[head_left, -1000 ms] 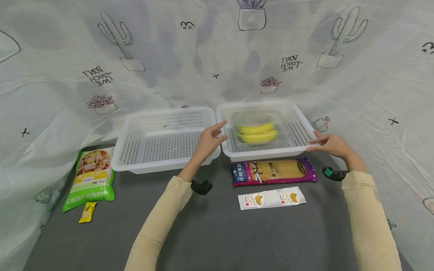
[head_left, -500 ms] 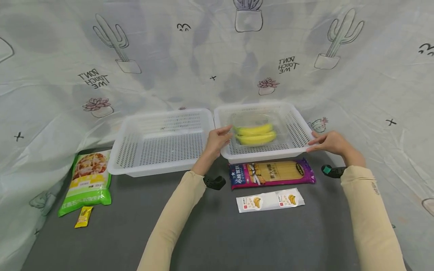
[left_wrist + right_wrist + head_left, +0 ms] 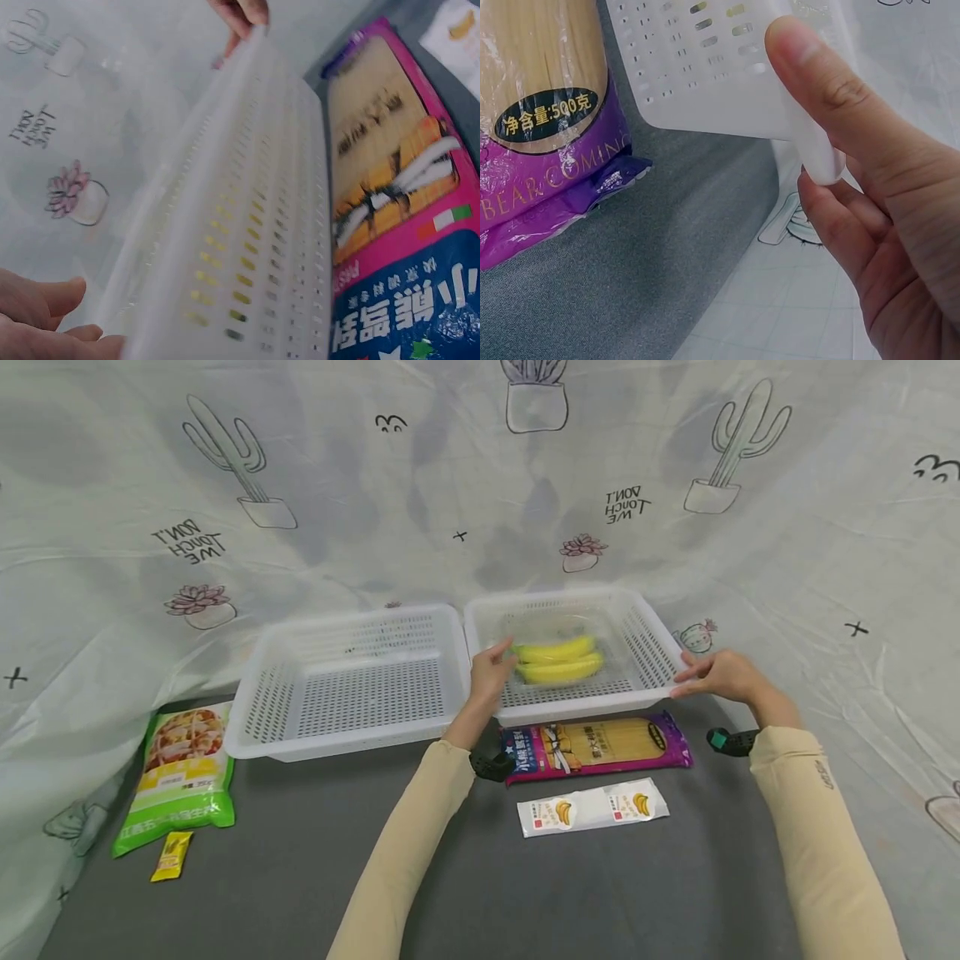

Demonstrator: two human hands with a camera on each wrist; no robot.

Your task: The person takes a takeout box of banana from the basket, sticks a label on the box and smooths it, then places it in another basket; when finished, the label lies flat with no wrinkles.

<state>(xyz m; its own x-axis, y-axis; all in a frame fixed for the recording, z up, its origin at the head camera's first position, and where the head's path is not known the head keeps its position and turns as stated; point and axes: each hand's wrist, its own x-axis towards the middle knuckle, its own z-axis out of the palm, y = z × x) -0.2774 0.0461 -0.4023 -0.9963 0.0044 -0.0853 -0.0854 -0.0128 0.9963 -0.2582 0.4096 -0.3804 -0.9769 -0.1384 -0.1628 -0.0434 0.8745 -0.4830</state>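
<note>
My right hand (image 3: 726, 677) grips the right-hand rim of a white perforated plastic basket (image 3: 585, 706); in the right wrist view, its thumb (image 3: 817, 75) lies over the rim and the fingers curl underneath. Inside that basket, yellow bananas (image 3: 558, 672) sit in a clear plastic container (image 3: 542, 628). My left hand (image 3: 489, 675) is over the basket's left side, with its fingertips near the left end of the bananas. In the left wrist view, its thumb and fingers (image 3: 52, 345) stand apart at the rim, partly hidden by the basket wall.
A second white basket (image 3: 300, 745) adjoins on the left. Noodles in a purple packet (image 3: 600, 747) lie before the right basket, with a white banana-printed strip (image 3: 592, 808) nearer. Farther left are a green-and-white food bag (image 3: 180, 768) and a small yellow packet (image 3: 172, 857). Printed cloth (image 3: 450, 485) hangs behind.
My left hand has moved right, from between the two baskets to over the right basket near the bananas. The right hand keeps its grip on the rim. The head view has shifted slightly.
</note>
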